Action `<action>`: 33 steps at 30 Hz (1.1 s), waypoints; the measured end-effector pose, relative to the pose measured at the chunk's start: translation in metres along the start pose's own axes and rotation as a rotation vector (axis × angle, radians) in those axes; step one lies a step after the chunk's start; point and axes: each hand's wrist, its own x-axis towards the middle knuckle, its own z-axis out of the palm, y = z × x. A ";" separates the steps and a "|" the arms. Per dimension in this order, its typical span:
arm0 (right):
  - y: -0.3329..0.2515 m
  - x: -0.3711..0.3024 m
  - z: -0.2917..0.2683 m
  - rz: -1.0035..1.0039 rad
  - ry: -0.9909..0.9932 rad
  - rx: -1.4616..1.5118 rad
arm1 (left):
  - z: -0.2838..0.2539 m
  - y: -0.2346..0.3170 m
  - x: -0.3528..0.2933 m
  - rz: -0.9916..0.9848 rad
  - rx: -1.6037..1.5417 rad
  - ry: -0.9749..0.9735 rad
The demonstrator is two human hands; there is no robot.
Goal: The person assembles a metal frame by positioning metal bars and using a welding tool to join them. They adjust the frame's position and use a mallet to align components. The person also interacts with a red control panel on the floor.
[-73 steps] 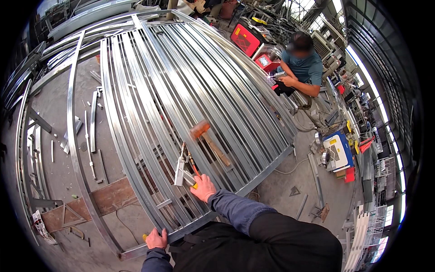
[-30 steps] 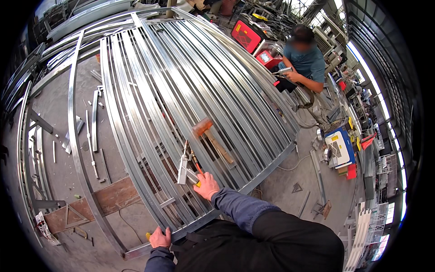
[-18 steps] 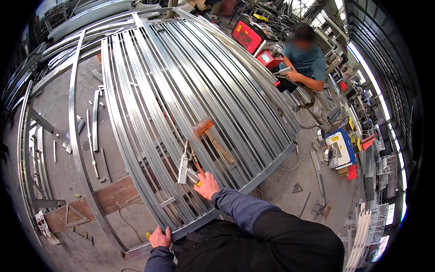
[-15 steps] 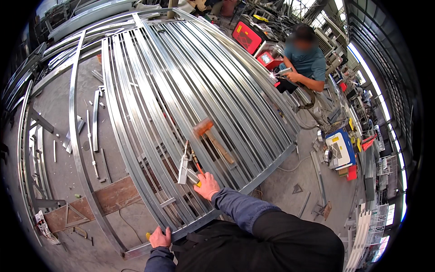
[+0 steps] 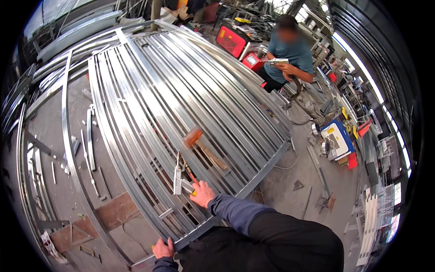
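Note:
My right hand is closed round the handle of a silver welding gun with a copper-coloured tip. A thin orange-red tube runs along the gun, and a bit of yellow shows by my fingers. The gun lies over a large metal frame of parallel slats. My left hand is low at the frame's near edge, its fingers curled. Something small and yellow peeks out beside it, mostly hidden. Just beyond the gun, a mallet with a reddish-brown head and wooden handle rests on the slats.
Across the frame, a co-worker in a blue-green shirt holds a silver tool. Red machines stand beside them. A blue-and-white machine sits on the right floor. Metal offcuts and a brown plank lie at left.
The bright spark at the co-worker's tool is gone, and the tool is now raised in front of them. My view has shifted slightly; both my hands keep nearly the same places on the frame.

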 end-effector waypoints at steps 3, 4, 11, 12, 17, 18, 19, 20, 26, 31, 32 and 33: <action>0.000 0.001 -0.001 0.008 0.002 0.005 | 0.009 -0.002 -0.001 -0.040 0.007 0.009; 0.002 0.000 0.000 0.001 0.005 0.005 | 0.002 0.004 0.002 -0.086 -0.010 -0.105; 0.006 -0.029 -0.018 0.050 0.060 0.028 | -0.002 0.006 -0.002 -0.058 -0.058 -0.198; 0.009 -0.042 -0.019 0.049 0.112 0.028 | 0.002 0.002 -0.001 -0.063 -0.048 -0.194; 0.043 -0.132 -0.040 0.156 0.182 0.059 | 0.063 -0.074 0.029 0.120 -0.106 -0.321; 0.055 -0.154 -0.039 0.174 0.217 0.027 | 0.068 -0.076 0.040 -0.018 -0.253 -0.411; 0.074 -0.179 -0.032 0.203 0.250 -0.009 | 0.071 -0.074 0.042 -0.155 -0.396 -0.512; 0.090 -0.202 -0.026 0.232 0.280 -0.042 | 0.069 -0.073 0.038 -0.003 -0.255 -0.539; 0.093 -0.234 -0.019 0.287 0.246 0.027 | 0.044 -0.117 0.036 0.488 -0.200 -0.583; 0.074 -0.227 -0.022 0.424 0.177 0.049 | 0.019 -0.122 -0.002 0.603 0.195 -0.279; 0.079 -0.229 -0.019 0.461 0.189 0.041 | 0.011 -0.110 -0.006 0.645 -0.022 -0.368; 0.092 -0.245 -0.011 0.503 0.172 0.031 | -0.010 -0.077 -0.021 0.503 0.011 -0.606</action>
